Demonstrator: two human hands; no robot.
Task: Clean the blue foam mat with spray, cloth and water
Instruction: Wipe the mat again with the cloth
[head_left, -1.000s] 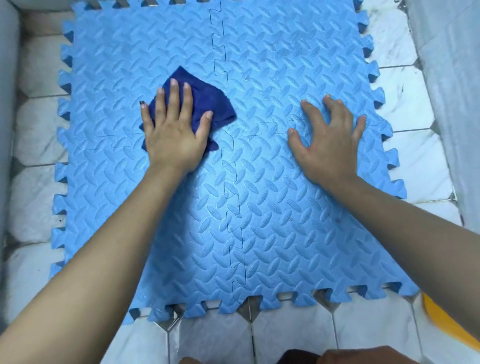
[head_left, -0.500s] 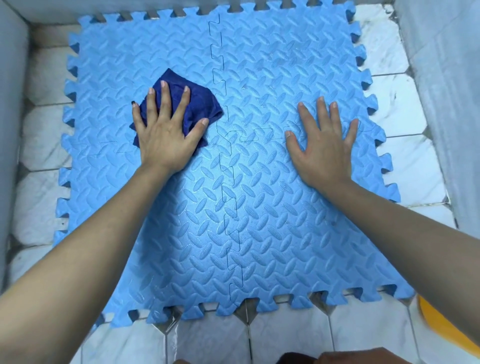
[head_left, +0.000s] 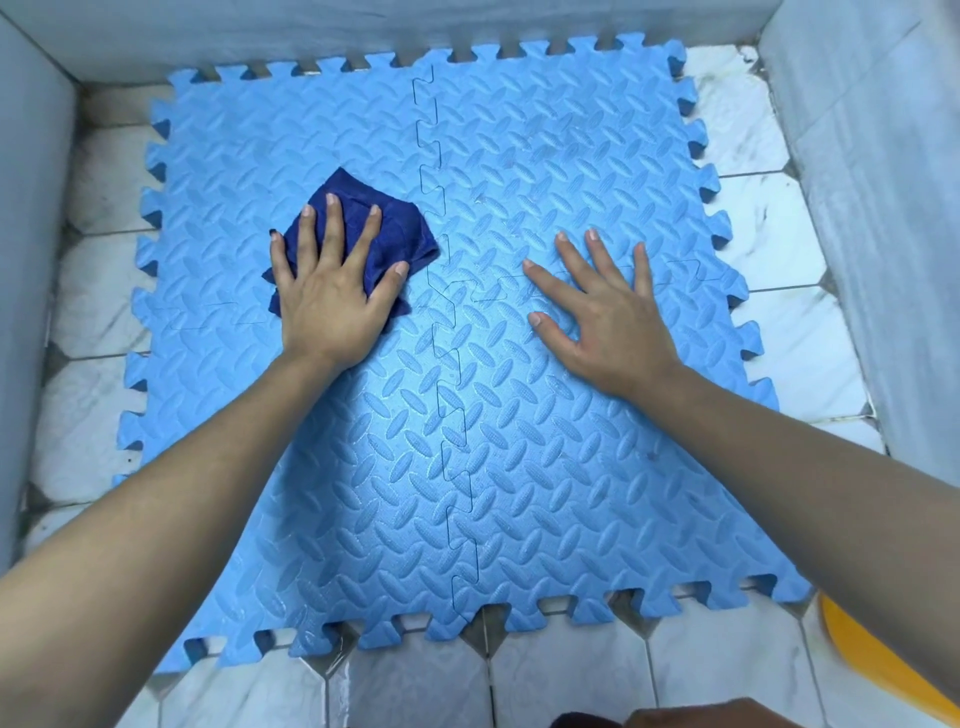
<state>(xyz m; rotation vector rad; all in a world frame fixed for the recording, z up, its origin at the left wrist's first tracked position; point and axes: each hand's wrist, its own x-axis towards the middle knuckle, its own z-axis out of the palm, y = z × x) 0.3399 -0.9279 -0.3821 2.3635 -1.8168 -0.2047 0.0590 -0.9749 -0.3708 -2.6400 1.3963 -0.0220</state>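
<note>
The blue foam mat (head_left: 519, 441), four interlocked tiles with a raised oval tread, lies flat on a white marbled tile floor (head_left: 769, 249) hemmed by pale walls at 9, 12 and 3 o'clock. The left hand (head_left: 332, 301) presses flat, fingers spread, on a dark blue cloth (head_left: 389, 228) at 10 o'clock; no closed grip. The right hand (head_left: 608, 322) rests open, holding nothing, at 2 o'clock.

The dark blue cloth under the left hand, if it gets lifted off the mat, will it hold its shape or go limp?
Probably limp: the dark blue cloth lies bunched in soft folds under the left hand. It looks thin, so likely light. On the blue foam mat, whose surface shines as if wet, it should slide easily when pushed.
</note>
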